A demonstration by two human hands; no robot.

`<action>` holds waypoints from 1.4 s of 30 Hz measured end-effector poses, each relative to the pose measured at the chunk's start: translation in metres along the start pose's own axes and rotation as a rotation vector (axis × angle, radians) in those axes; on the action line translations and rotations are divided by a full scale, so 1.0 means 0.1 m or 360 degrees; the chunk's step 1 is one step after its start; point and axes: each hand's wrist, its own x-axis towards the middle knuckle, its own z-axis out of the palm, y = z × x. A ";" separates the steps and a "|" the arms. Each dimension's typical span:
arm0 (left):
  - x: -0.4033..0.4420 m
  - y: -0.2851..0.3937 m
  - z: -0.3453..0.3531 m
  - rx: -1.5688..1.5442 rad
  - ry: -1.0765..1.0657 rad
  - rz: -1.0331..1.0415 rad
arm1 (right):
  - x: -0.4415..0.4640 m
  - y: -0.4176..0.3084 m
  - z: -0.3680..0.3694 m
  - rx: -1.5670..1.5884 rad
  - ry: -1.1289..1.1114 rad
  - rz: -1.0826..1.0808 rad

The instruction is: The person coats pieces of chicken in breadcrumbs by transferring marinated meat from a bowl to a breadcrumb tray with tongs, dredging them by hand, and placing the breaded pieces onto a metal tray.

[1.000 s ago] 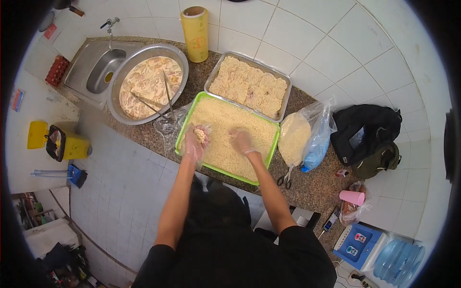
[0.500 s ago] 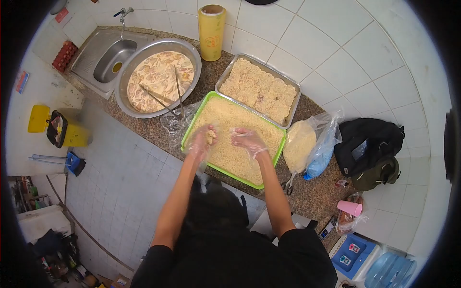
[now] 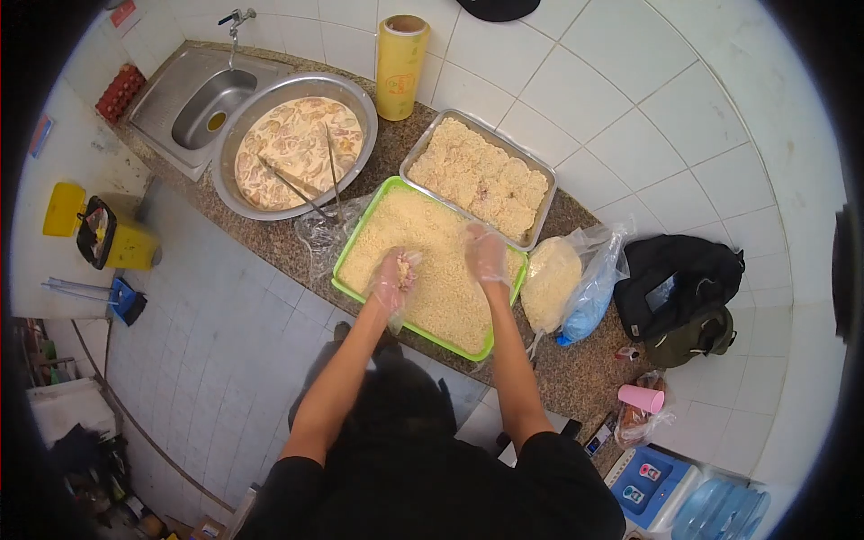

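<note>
A green-rimmed tray [image 3: 416,331] of pale breadcrumbs [image 3: 441,288] lies in front of me on the counter. My left hand [image 3: 389,290], in a clear plastic glove, is closed around a crumb-coated piece of meat [image 3: 406,270] over the tray's left part. My right hand [image 3: 487,256], also gloved, is over the crumbs near the tray's far right side. Its back faces up, with the fingers stretched forward and their tips partly hidden. Behind the tray, a metal pan [image 3: 548,200] holds several breaded pieces [image 3: 481,175].
At left a large steel bowl [image 3: 367,121] holds meat in pale liquid, with tongs [image 3: 301,191] in it. A sink [image 3: 193,112] lies beyond. A yellow film roll [image 3: 401,72] stands by the wall. To the right are a crumb bag [image 3: 551,283], black bag [image 3: 679,279] and pink cup [image 3: 641,398].
My right hand has moved away from me and to the right, toward the tray's far side. My left hand has shifted slightly nearer my body, still with the coated piece. The camera view has shifted slightly.
</note>
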 end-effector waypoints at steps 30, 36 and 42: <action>-0.74 0.70 -0.60 0.0252 0.0563 0.0701 | 0.39 -0.68 0.78 0.0275 -0.0579 -0.0483; -0.70 0.74 -0.64 0.0157 0.0600 0.0716 | 0.55 -1.07 1.01 0.0265 -0.0458 -0.0816; -0.69 0.77 -0.76 0.0120 0.0527 0.0707 | 0.42 -1.31 1.30 -0.0105 -0.0406 -0.1205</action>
